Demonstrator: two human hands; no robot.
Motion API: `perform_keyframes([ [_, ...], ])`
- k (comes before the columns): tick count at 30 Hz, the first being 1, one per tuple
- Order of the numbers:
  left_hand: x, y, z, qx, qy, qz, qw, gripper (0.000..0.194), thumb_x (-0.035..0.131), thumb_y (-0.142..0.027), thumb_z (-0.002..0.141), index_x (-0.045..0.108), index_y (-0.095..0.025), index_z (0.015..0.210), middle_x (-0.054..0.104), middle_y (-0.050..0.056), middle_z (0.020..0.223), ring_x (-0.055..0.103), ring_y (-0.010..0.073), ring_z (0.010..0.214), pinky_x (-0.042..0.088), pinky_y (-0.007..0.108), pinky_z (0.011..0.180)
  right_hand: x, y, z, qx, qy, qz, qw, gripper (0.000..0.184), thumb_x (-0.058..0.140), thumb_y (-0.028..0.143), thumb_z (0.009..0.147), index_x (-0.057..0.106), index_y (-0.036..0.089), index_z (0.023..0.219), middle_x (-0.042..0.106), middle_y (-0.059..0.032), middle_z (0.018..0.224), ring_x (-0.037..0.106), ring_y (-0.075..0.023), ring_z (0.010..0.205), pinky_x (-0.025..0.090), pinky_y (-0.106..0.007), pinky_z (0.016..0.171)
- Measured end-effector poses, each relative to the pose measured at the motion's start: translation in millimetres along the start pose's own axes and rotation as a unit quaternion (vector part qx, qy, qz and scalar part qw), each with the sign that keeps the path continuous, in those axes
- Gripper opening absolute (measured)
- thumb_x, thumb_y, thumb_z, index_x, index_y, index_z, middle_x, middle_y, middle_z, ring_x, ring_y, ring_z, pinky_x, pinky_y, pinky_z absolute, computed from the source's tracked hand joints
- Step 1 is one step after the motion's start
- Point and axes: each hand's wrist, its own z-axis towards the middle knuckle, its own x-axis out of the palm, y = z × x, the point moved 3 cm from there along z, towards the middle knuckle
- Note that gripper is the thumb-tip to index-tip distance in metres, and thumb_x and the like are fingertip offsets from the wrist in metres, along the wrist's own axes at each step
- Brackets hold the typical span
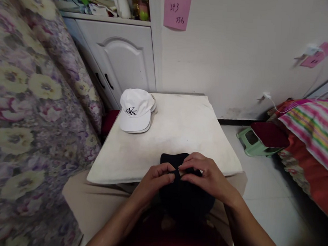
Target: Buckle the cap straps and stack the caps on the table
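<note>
A black cap (186, 201) lies close to my body, at the front edge of the white-topped table (180, 127) and over my lap. My left hand (157, 177) is closed in a pinch at the cap's near-middle part, thumb and forefinger together. Opposite it, almost touching, my right hand (202, 174) pinches what looks like a small strap end or tab of the same cap. The exact piece between the fingertips is too small and dark to make out. At the table's left side sits a white cap (135, 110) with black letters, stacked on at least one other cap.
A floral curtain (29, 112) hangs at the left, beside a white cabinet (123, 51). The wall (225, 60) rises behind the table. On the right are a green stool (251, 142) with a dark red top and a bed with a striped cover (318, 123).
</note>
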Motion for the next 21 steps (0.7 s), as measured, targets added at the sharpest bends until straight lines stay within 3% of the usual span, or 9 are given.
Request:
perform_keyframes([
  [9, -0.6, -2.9, -1.2, 0.002, 0.019, -0.046, 0.999, 0.016, 0.069, -0.03, 0.074, 0.066, -0.014, 0.074, 0.054, -0.001, 0.062, 0.044, 0.0109, 0.058, 0.031, 0.022, 0.055, 8.9, -6.1, -0.2, 0.006, 0.016, -0.022, 1.0, 0.019, 0.069, 0.02, 0.087, 0.072, 0.027, 0.105, 0.065, -0.0026, 0.098, 0.055, -0.0115, 0.068, 0.047, -0.028, 0.065],
  [14, -7.0, -4.8, -2.2, 0.021, 0.036, -0.05, 0.998, 0.013, 0.065, -0.025, 0.072, 0.069, -0.014, 0.079, 0.058, 0.001, 0.07, 0.048, 0.014, 0.068, 0.036, 0.024, 0.062, 9.0, -4.8, 0.4, -0.024, 0.006, -0.026, 0.999, 0.023, 0.064, 0.021, 0.09, 0.069, 0.027, 0.112, 0.065, -0.0042, 0.104, 0.058, -0.0132, 0.075, 0.05, -0.029, 0.068],
  [21, -12.5, 0.1, 0.9, 0.027, 0.061, -0.05, 0.997, 0.021, 0.073, -0.025, 0.072, 0.07, -0.015, 0.09, 0.062, 0.001, 0.079, 0.051, 0.0129, 0.07, 0.036, 0.024, 0.065, 7.6, -3.7, -0.6, -0.044, -0.01, -0.021, 0.999, 0.027, 0.061, 0.018, 0.091, 0.068, 0.028, 0.115, 0.066, -0.0053, 0.107, 0.062, -0.0157, 0.084, 0.053, -0.03, 0.07],
])
